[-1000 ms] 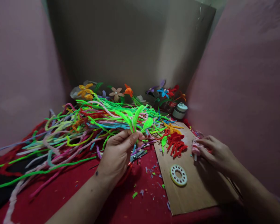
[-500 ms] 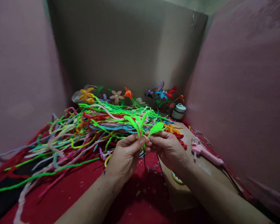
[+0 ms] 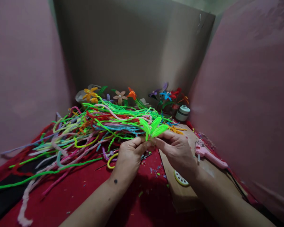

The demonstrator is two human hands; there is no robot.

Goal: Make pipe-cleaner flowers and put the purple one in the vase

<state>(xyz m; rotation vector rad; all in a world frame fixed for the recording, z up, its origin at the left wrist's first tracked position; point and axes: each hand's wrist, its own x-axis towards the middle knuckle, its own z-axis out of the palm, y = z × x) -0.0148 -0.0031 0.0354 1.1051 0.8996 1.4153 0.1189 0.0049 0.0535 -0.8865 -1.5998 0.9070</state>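
Observation:
Bright green fuzzy leaves (image 3: pixel 153 127) fan upward between my two hands, near the middle of the view. My left hand (image 3: pixel 133 156) pinches their base from the left, thumb and fingers pressed together. From the right, my right hand (image 3: pixel 176 149) grips the lower end of the rightmost leaf, its fingertips touching those of my left hand. The exact join at the base is hidden by my fingers. Behind the leaves lies a large tangled pile of coloured pipe cleaners (image 3: pixel 118 121).
Finished fuzzy flowers (image 3: pixel 120 97) stand along the back wall, beside a pale jar (image 3: pixel 182 113). On the right, a pink glue gun (image 3: pixel 209 154) lies on a cardboard sheet (image 3: pixel 183 198). Yellow scissor handles (image 3: pixel 111 161) rest on the red cloth (image 3: pixel 85 201).
The green leaves have come together into one fan, the right one now against the others. The dark stem below my hands no longer shows. The view has shifted slightly.

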